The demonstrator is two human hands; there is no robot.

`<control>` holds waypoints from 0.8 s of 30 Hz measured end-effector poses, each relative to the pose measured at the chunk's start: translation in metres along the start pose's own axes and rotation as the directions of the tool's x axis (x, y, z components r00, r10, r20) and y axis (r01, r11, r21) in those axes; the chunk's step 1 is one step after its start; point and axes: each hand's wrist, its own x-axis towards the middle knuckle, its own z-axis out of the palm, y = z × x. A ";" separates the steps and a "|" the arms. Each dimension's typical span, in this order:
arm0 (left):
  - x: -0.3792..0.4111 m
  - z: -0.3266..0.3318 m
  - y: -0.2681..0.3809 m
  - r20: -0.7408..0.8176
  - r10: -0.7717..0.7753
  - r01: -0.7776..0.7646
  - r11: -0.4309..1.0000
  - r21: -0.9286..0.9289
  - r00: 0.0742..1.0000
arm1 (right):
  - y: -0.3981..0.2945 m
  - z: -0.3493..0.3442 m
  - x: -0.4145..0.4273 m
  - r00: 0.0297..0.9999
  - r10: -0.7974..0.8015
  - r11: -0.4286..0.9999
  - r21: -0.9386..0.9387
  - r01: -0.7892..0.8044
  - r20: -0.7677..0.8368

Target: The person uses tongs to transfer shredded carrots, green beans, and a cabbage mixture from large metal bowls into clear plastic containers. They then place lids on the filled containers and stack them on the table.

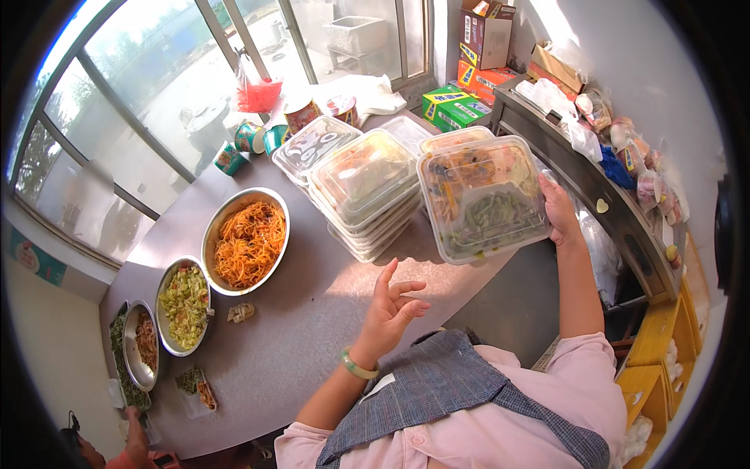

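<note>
My right hand (559,208) grips the right side of a lidded clear plastic food container (486,199). Green vegetables and orange and dark food show through its lid. The container is tilted towards me at the table's right edge. My left hand (394,308), with a pale green bangle at the wrist, is held over the table with fingers apart and nothing in it. Beyond it stands a stack of similar filled containers (366,182). Another lidded container (316,146) sits to the left of that stack, and one more (457,139) shows partly behind the held one.
Steel bowls hold orange shreds (251,243), chopped pale green vegetables (184,305) and brown food (145,343). Another person's hand (133,412) is at a tray of greens (120,352). Paper tubs (302,114) stand by the window. A dark cabinet (621,217) borders the right.
</note>
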 end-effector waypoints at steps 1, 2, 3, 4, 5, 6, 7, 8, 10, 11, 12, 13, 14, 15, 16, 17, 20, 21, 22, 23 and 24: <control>0.005 0.005 -0.007 -0.013 -0.033 0.032 0.999 -0.014 0.999 | -0.010 -0.020 0.021 1.000 -0.017 1.000 -0.021 0.017 -0.005; 0.008 0.006 -0.014 -0.030 -0.064 0.063 0.998 -0.028 0.998 | -0.016 -0.032 0.042 1.000 -0.016 1.000 -0.023 0.015 -0.025; 0.009 0.007 -0.023 -0.050 -0.102 0.100 0.994 -0.045 0.994 | -0.021 -0.041 0.061 0.999 -0.007 1.000 -0.025 0.006 -0.046; 0.008 0.009 -0.031 -0.121 -0.121 0.116 0.992 -0.046 0.985 | -0.022 -0.055 0.083 1.000 0.005 0.998 -0.058 -0.007 -0.022; 0.007 0.008 -0.039 -0.188 -0.142 0.133 0.989 -0.063 0.972 | -0.018 -0.072 0.110 1.000 0.018 0.996 -0.093 -0.018 0.003; 0.001 0.004 -0.046 -0.267 -0.165 0.148 0.986 -0.081 0.949 | -0.012 -0.081 0.135 0.998 0.042 0.991 -0.128 -0.037 0.038; -0.003 0.002 -0.052 -0.349 -0.189 0.162 0.981 -0.103 0.918 | -0.006 -0.083 0.157 0.998 0.063 0.988 -0.140 -0.059 0.025; -0.004 0.001 -0.056 -0.407 -0.192 0.155 0.980 -0.121 0.893 | -0.002 -0.084 0.178 0.997 0.082 0.985 -0.154 -0.080 0.012; -0.023 0.001 -0.063 -0.567 -0.202 0.128 0.977 -0.169 0.798 | 0.011 -0.067 0.203 0.991 0.133 0.962 -0.246 -0.121 0.033; -0.027 0.003 -0.066 -0.625 -0.199 0.124 0.979 -0.162 0.755 | 0.011 -0.062 0.205 0.984 0.161 0.969 -0.199 -0.144 0.075; -0.037 0.004 -0.070 -0.669 -0.211 0.120 0.976 -0.181 0.713 | 0.016 -0.056 0.210 0.970 0.223 0.966 -0.151 -0.207 0.096; -0.042 0.003 -0.078 -0.700 -0.233 0.114 0.970 -0.213 0.676 | 0.017 -0.063 0.216 0.980 0.195 0.967 -0.176 -0.183 0.049; -0.052 0.003 -0.085 -0.723 -0.249 0.102 0.965 -0.241 0.645 | 0.018 -0.069 0.224 0.982 0.174 0.970 -0.184 -0.158 0.072; -0.059 0.003 -0.094 -0.744 -0.253 0.091 0.963 -0.252 0.619 | 0.021 -0.093 0.244 0.998 0.016 0.895 -0.445 0.010 0.054; -0.072 0.003 -0.103 -0.780 -0.288 0.102 0.955 -0.279 0.556 | 0.022 -0.088 0.244 0.995 -0.094 0.748 -0.657 0.098 0.041; -0.082 0.006 -0.110 -0.804 -0.315 0.105 0.946 -0.305 0.505 | 0.020 -0.074 0.239 0.937 -0.346 0.563 -0.788 0.248 0.048; -0.097 0.010 -0.130 -0.850 -0.330 0.148 0.944 -0.296 0.410 | 0.008 -0.102 0.264 0.789 -0.548 0.116 -0.910 0.399 0.276; -0.104 0.013 -0.133 -0.872 -0.329 0.163 0.944 -0.289 0.362 | 0.006 -0.080 0.244 0.687 -0.661 -0.017 -0.921 0.390 0.303; -0.107 0.012 -0.135 -0.873 -0.333 0.152 0.943 -0.297 0.357 | -0.010 -0.067 0.226 0.561 -0.718 -0.190 -0.891 0.412 0.412; -0.109 0.010 -0.140 -0.870 -0.343 0.142 0.939 -0.313 0.353 | -0.018 -0.034 0.196 0.499 -0.766 -0.106 -0.845 0.523 0.405; -0.110 0.007 -0.142 -0.882 -0.331 0.148 0.943 -0.298 0.334 | -0.015 -0.019 0.184 0.296 -0.829 -0.230 -0.772 0.592 0.474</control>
